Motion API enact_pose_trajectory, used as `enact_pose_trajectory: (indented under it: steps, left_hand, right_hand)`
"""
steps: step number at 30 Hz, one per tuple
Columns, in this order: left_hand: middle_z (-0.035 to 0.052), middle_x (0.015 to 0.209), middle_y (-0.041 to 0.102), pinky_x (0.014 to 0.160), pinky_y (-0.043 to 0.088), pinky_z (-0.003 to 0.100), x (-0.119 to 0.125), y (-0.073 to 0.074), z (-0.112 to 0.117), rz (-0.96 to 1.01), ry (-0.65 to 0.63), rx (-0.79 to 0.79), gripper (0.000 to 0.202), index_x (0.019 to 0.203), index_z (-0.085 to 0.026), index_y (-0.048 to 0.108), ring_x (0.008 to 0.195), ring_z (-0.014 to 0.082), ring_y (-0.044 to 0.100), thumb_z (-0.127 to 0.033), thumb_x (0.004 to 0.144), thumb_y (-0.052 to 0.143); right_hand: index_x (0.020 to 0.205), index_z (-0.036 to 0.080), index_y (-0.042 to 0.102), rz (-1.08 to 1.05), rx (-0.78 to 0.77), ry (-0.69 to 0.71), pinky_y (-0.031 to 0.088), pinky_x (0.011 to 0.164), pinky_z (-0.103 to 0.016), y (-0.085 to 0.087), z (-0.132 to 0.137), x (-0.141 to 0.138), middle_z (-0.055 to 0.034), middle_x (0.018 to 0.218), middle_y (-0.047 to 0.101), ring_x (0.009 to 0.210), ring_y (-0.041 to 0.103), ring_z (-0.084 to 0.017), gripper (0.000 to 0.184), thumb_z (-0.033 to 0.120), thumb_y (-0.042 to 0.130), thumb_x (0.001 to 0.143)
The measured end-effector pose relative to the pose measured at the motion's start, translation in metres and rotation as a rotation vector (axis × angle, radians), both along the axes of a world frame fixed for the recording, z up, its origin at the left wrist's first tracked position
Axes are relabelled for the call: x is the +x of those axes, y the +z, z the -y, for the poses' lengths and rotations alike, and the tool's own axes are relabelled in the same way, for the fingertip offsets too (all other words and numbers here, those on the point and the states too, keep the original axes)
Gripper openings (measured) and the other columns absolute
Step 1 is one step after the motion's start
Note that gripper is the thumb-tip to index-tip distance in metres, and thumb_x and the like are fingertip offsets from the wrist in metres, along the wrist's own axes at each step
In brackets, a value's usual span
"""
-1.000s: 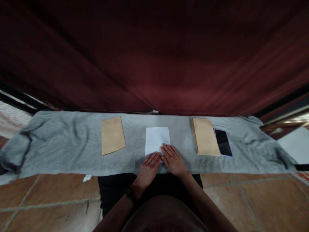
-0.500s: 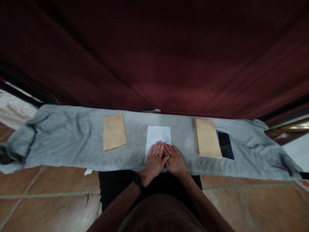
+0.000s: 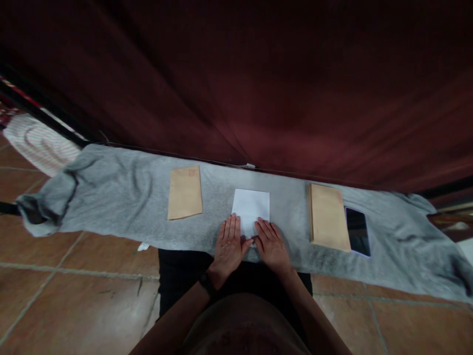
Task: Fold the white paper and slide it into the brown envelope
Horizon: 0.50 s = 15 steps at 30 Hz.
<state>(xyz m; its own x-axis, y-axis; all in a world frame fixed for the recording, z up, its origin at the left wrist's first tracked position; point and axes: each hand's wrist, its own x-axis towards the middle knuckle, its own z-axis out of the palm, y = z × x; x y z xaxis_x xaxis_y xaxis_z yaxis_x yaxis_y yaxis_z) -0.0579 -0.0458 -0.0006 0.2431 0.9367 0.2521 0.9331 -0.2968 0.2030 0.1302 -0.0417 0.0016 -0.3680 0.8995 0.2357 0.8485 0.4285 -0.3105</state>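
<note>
A white sheet of paper (image 3: 252,204), perhaps folded, lies flat on a grey cloth (image 3: 148,197) in front of me. My left hand (image 3: 229,242) rests flat on its lower left edge, fingers stretched forward. On the lower right edge lies my right hand (image 3: 271,245), also flat with fingers extended. The thumbs nearly meet at the near edge of the paper. Neither hand grips anything. The paper's near corners are hidden under the hands.
To the left lies a brown envelope (image 3: 185,192). On the right a stack of brown envelopes (image 3: 330,217) sits beside a dark-screened phone (image 3: 357,231). A dark red curtain (image 3: 258,98) hangs behind. Tiled floor (image 3: 92,296) shows below.
My hands have slid apart from the middle of the paper towards its two sides. The view has tilted and shifted slightly; the envelopes and phone stay in place on the cloth.
</note>
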Motion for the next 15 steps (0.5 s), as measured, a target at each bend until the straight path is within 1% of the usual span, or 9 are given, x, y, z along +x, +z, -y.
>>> enact_pose_trajectory:
  steps: [3, 6, 8, 11, 13, 15]
  left_hand:
    - [0.0212, 0.16, 0.036, 0.123, 0.028, 0.054, -0.006, 0.002, 0.001, 0.004, 0.026, -0.01, 0.075, 0.16, -0.008, 0.019, 0.15, 0.0321, 0.032, -0.051, 0.102, 0.039]
    - [0.0202, 0.159, 0.038, 0.123, 0.028, 0.053, -0.007, 0.008, -0.004, 0.013, 0.02, -0.015, 0.067, 0.159, -0.008, 0.022, 0.15, 0.031, 0.033, -0.043, 0.104, 0.036]
    - [0.0183, 0.16, 0.037, 0.124, 0.028, 0.051, -0.004, 0.012, -0.013, 0.03, -0.027, -0.008, 0.062, 0.159, -0.008, 0.024, 0.151, 0.0284, 0.031, -0.039, 0.105, 0.033]
    - [0.0165, 0.162, 0.034, 0.124, 0.029, 0.046, 0.007, 0.015, -0.031, 0.038, -0.154, -0.005, 0.059, 0.158, -0.009, 0.026, 0.153, 0.0251, 0.027, -0.036, 0.106, 0.032]
    - [0.0176, 0.162, 0.034, 0.124, 0.029, 0.046, 0.015, 0.012, -0.042, 0.028, -0.224, -0.011, 0.059, 0.157, -0.008, 0.027, 0.153, 0.025, 0.026, -0.038, 0.106, 0.034]
    - [0.0186, 0.161, 0.035, 0.124, 0.028, 0.047, 0.02, 0.007, -0.053, 0.018, -0.25, -0.01, 0.061, 0.156, -0.008, 0.028, 0.153, 0.0257, 0.026, -0.041, 0.106, 0.035]
  right_hand:
    - [0.148, 0.016, 0.05, -0.007, 0.011, -0.009, 0.033, 0.122, -0.048, 0.0, 0.0, -0.001, -0.01, 0.153, 0.049, 0.143, 0.046, -0.025, 0.047, 0.032, 0.044, 0.104]
    - [0.148, 0.016, 0.05, -0.01, 0.009, -0.014, 0.032, 0.122, -0.048, 0.0, 0.0, -0.002, -0.0094, 0.153, 0.049, 0.142, 0.047, -0.025, 0.047, 0.032, 0.043, 0.104]
    - [0.148, 0.017, 0.051, -0.015, 0.01, -0.016, 0.032, 0.122, -0.048, 0.0, 0.0, -0.002, -0.0094, 0.153, 0.05, 0.142, 0.047, -0.025, 0.047, 0.031, 0.043, 0.104]
    - [0.146, 0.017, 0.053, -0.016, 0.016, -0.016, 0.033, 0.122, -0.048, 0.001, 0.0, -0.002, -0.0094, 0.152, 0.052, 0.142, 0.047, -0.025, 0.045, 0.03, 0.043, 0.104]
    - [0.144, 0.017, 0.055, -0.011, 0.014, -0.009, 0.033, 0.122, -0.048, 0.001, 0.0, -0.002, -0.0096, 0.151, 0.052, 0.142, 0.047, -0.024, 0.044, 0.029, 0.044, 0.103]
    - [0.144, 0.016, 0.055, -0.006, 0.012, -0.003, 0.033, 0.122, -0.048, 0.001, 0.0, -0.003, -0.0102, 0.15, 0.053, 0.143, 0.047, -0.024, 0.044, 0.029, 0.043, 0.103]
